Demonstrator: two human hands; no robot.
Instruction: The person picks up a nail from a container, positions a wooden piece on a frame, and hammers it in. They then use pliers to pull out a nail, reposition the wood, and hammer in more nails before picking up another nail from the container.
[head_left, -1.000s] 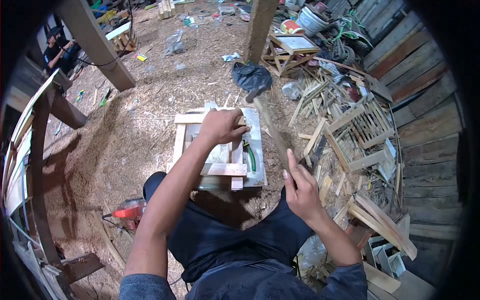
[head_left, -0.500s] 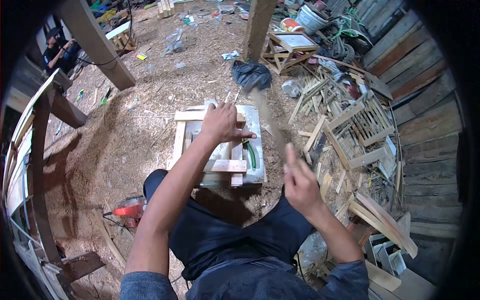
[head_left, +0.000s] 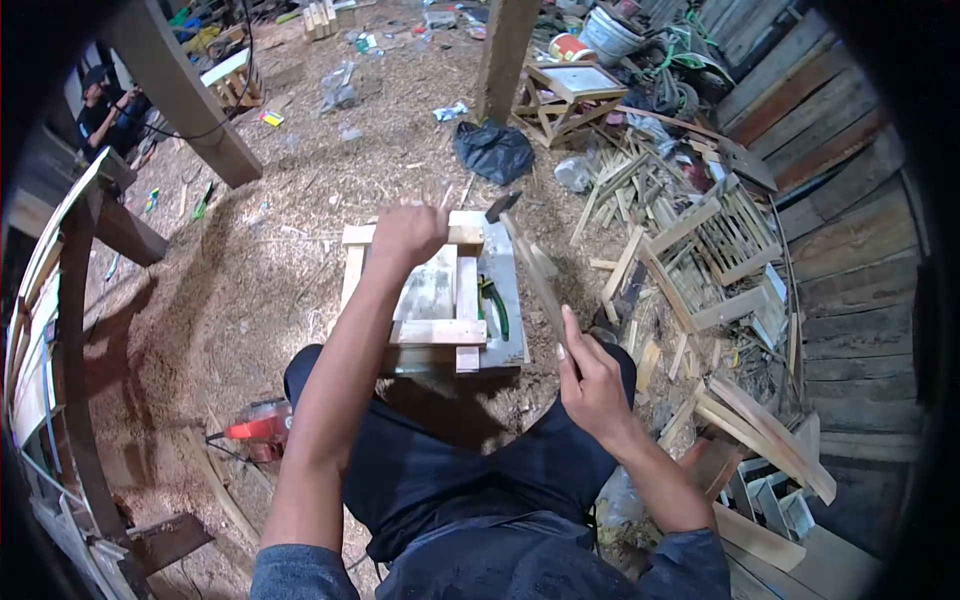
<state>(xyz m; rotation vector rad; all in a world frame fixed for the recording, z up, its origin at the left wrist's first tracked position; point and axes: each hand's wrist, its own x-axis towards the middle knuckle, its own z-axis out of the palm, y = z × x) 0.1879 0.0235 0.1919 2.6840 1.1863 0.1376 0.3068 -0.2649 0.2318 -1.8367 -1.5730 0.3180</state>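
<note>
My right hand point(head_left: 592, 388) is wrapped round the wooden handle of a hammer point(head_left: 537, 277), whose dark head is raised beside the right end of a small wooden frame. The frame point(head_left: 440, 332) is made of pale strips and lies on a whitish board point(head_left: 506, 340) before my knees. Over its far strip, my left hand point(head_left: 410, 235) is closed with the fingers curled; whatever they pinch is blurred and too small to name. Green-handled pliers point(head_left: 499, 308) lie on the board, right of the frame.
A red power tool point(head_left: 262, 427) is on the ground at my left. Scrap wood point(head_left: 715, 240) is heaped on the right, near a black plastic bag point(head_left: 493, 152) and a wooden post point(head_left: 505, 60). Another person point(head_left: 108, 115) sits at the far left.
My left hand has gone from spread fingers with the thumb out to closed, shifting slightly left. The hammer head, blurred before, is now lower and sharp. The view has shifted slightly.
</note>
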